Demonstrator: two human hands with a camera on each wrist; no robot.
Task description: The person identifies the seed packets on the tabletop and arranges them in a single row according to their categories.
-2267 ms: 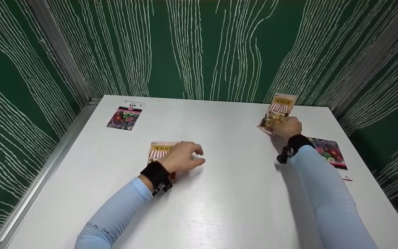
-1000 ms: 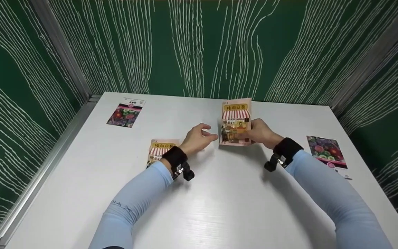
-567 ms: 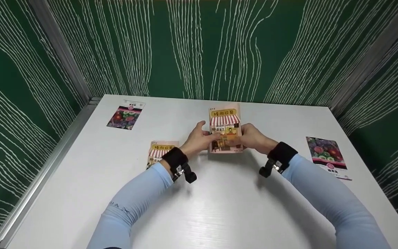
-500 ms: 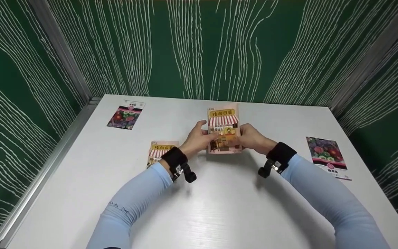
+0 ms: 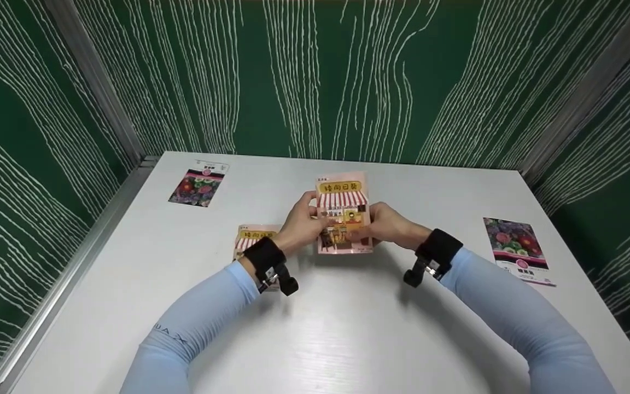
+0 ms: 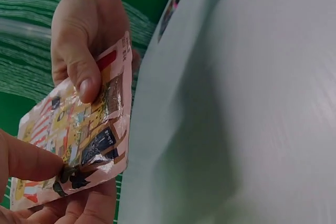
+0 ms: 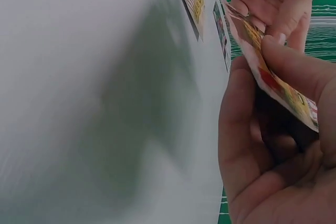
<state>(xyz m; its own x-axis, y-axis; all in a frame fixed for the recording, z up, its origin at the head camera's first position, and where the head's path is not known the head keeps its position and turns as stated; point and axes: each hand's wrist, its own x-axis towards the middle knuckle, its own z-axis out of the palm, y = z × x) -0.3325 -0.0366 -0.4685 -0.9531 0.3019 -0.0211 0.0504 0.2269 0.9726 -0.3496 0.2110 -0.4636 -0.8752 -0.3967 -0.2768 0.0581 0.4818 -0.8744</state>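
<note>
Above the middle of the table, a pink seed packet (image 5: 342, 200) with a striped awning picture is held up, its printed face toward the head camera. My left hand (image 5: 299, 225) pinches its left edge, thumb on the front and fingers behind. At the opposite edge my right hand (image 5: 394, 225) grips it the same way. The left wrist view shows both thumbs pressing the glossy face of the packet (image 6: 73, 129). A matching pink packet (image 5: 255, 234) lies on the table, partly hidden by my left wrist.
A flower seed packet (image 5: 199, 186) lies at the table's back left. Another flower packet (image 5: 518, 243), turned the other way up, lies at the right near my right forearm. Green walls with white wavy lines (image 5: 337, 82) enclose the white table (image 5: 348, 328) behind and at both sides.
My right hand has carried the pink packet from the back right to the middle. My left hand moved over and took its left edge; both have since drawn it slightly nearer and left.
</note>
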